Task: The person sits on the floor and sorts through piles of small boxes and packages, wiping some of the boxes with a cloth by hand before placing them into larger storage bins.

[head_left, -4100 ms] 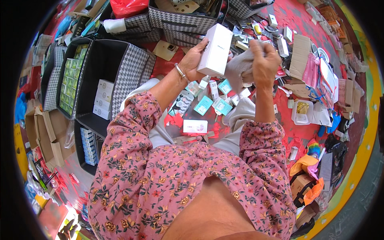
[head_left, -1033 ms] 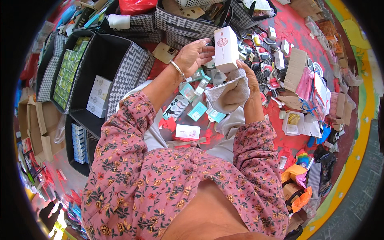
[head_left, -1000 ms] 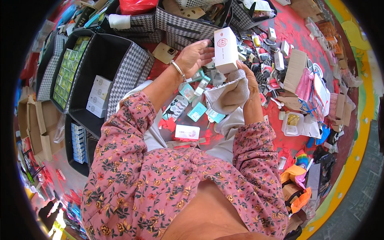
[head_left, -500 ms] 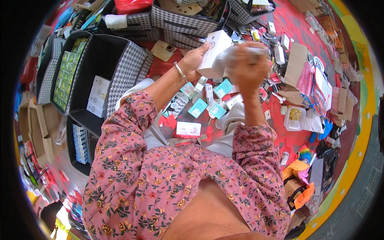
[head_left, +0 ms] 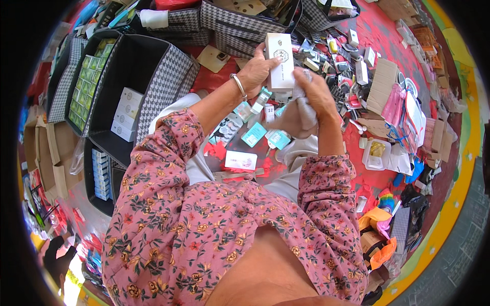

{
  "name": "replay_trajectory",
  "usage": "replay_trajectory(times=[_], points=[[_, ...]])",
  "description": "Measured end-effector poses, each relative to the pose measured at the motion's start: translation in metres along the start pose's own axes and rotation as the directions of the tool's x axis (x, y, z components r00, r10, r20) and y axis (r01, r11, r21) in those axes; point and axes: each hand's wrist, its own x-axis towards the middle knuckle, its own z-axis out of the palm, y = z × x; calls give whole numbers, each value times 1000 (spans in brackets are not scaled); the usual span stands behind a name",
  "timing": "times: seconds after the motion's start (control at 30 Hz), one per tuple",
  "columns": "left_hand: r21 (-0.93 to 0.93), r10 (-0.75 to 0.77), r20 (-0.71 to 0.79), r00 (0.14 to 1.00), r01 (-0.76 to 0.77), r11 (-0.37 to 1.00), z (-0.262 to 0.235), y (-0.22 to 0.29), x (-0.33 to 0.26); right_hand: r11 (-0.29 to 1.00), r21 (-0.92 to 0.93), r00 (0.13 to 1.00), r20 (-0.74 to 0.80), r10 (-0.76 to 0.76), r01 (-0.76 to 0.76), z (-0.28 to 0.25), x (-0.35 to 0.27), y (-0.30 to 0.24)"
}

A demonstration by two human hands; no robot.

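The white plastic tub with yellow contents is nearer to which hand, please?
Right. The right hand, holding a grey fabric cloth, is up-left of the tub in view; the left hand, gripping a white rectangular box, is farther left.

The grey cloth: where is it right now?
In the head view, right of centre, the grey cloth hangs from the right hand, just below the white box that the left hand holds.

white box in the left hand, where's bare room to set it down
The open black-lined bin at left has room beside its stacked white cartons. Bare red floor lies at upper right, between the small houndstooth bin and brown cardboard. Crowded: around the teal packets and in the pile of small goods beyond the right hand.
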Motion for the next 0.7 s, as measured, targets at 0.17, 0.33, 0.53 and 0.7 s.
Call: replay_trajectory(times=[0.17,0.33,0.53,0.7], points=[[-34,-29,174,984,36,999,-9,6,-2,960,237,984,132,122,-151,1,-4,-6],[-34,18,263,965,-9,999,-7,9,-4,956,208,971,160,176,-208,-8,3,2],[52,96,272,957,-115,992,-4,11,-6,876,441,976,177,129,-196,-11,-4,-5],[-60,5,239,971,10,998,-11,21,-5,527,801,957,273,101,-284,-9,-10,-2]])
